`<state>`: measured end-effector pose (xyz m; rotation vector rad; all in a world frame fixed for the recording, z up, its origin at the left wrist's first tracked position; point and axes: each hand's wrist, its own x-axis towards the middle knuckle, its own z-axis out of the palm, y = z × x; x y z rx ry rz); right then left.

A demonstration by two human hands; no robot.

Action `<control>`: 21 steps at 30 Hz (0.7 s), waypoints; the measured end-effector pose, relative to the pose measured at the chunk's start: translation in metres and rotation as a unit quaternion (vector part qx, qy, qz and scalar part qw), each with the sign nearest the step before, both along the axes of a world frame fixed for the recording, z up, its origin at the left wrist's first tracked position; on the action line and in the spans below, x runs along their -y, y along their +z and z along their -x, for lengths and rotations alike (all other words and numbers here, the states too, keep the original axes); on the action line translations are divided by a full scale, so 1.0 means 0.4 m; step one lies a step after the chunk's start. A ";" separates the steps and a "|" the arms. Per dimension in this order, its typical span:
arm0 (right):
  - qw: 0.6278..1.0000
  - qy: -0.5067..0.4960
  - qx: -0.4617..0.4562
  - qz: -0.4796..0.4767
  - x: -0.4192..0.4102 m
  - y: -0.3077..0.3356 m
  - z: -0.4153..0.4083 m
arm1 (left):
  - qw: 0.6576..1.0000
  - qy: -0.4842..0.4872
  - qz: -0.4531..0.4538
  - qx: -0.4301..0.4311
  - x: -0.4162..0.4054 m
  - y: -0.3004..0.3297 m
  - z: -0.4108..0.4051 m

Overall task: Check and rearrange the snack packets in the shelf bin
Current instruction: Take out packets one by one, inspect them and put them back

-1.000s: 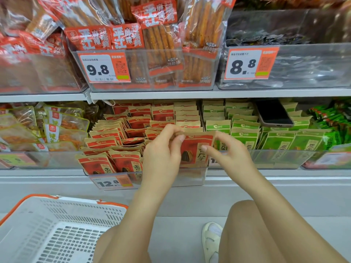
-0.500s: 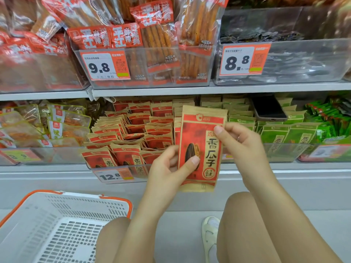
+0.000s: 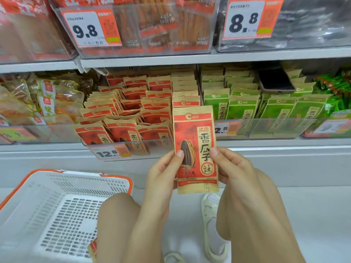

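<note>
- Our left hand (image 3: 163,173) pinched the left edge of a red sunflower seed packet (image 3: 195,149), thumb on its front over the printed seed, fingers curled behind.
- Our right hand (image 3: 233,166) pinched the right edge the same way, thumb on the front.
- We held the packet upright, print facing us, in front of the clear shelf bin (image 3: 133,147), off its right front corner.
- The bin held rows of matching red packets (image 3: 125,114), at ten o'clock from the held one, with a 12.8 price tag (image 3: 110,152) on its front.
- Green packets (image 3: 266,109) stood at two o'clock, a phone (image 3: 275,80) lying on them.
- A white basket (image 3: 57,215) with an orange rim sat at eight o'clock.
</note>
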<state>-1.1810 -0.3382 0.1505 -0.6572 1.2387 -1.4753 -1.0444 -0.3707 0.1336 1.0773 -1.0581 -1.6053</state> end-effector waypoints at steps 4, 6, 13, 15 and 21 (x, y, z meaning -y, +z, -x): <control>1.000 -0.026 0.000 -0.006 -0.016 -0.024 -0.008 | 0.998 0.043 0.014 0.034 -0.008 -0.017 -0.010; 1.000 -0.024 -0.010 0.005 -0.026 -0.031 -0.016 | 0.998 0.036 0.029 0.044 -0.019 -0.018 -0.007; 0.999 0.018 -0.033 0.039 -0.063 -0.040 -0.042 | 0.996 -0.075 0.026 0.045 -0.052 -0.021 0.014; 0.998 0.019 -0.046 0.040 -0.070 -0.037 -0.045 | 0.993 -0.097 0.031 0.056 -0.061 -0.026 0.016; 0.995 -0.016 -0.101 0.022 -0.046 -0.027 -0.038 | 0.991 -0.120 0.029 0.045 -0.063 -0.043 0.000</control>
